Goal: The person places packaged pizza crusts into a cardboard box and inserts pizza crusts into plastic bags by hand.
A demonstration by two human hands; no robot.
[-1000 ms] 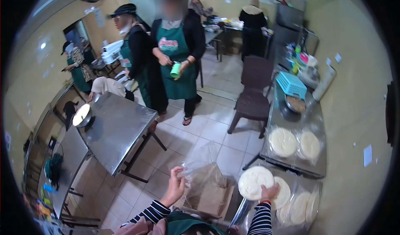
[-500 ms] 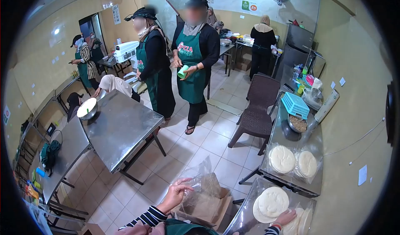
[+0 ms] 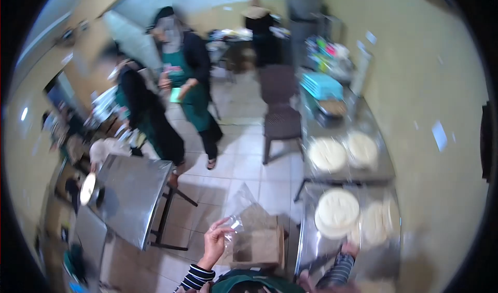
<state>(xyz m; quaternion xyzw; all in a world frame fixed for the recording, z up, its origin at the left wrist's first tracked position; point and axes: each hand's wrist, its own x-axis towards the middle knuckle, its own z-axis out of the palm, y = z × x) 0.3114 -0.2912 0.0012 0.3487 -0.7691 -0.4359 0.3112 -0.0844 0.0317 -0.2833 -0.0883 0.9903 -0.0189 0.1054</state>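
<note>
The left hand (image 3: 215, 241) pinches a clear plastic bag (image 3: 241, 208); right of that grip sits a cardboard box (image 3: 259, 249). The stacked, flat dough rounds (image 3: 337, 212), lacking any long axis, lie just ahead-left of the nearer right hand (image 3: 350, 249), whose blurred grip I cannot tell.

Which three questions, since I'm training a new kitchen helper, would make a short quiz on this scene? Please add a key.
1. What does the wearer's left hand hold?
2. True or false: the wearer's right hand is inside the cardboard box.
3. What colour is the plastic basket? A: red. B: light blue. C: black.

Key:
1. A clear plastic bag.
2. False; it is by the flatbread rounds on the nearer right-side table.
3. B.
</note>
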